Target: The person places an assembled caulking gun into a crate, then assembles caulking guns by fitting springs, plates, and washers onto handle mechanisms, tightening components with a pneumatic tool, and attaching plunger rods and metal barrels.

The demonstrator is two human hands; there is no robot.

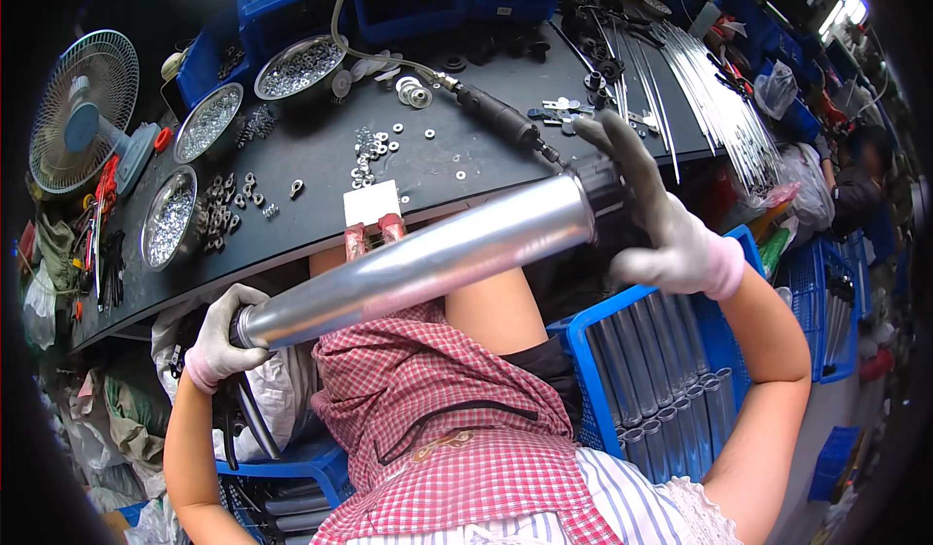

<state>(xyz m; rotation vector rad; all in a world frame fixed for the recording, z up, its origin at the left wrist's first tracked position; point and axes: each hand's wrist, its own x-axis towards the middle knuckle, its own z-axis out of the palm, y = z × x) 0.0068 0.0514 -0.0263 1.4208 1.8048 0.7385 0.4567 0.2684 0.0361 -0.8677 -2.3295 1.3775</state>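
Note:
A shiny metal tube [428, 263] lies slantwise across the picture over my lap, its right end higher. My left hand [225, 339], in a white glove, is closed around its lower left end. At the other end sits a black end fitting [601, 183]. My gloved right hand [671, 229] is beside this fitting with fingers stretched and thumb apart; whether the palm touches it I cannot tell. Just beyond, a black power screwdriver [496, 117] on a hose lies on the bench, its tip toward the fitting.
Across the dark bench [321, 195] lie small metal parts, three metal dishes [207, 122] and thin rods [700, 88]. A white block [372, 205] stands at the bench's near edge. On the right is a blue crate [586, 370] of tubes; a fan [83, 117] stands far left.

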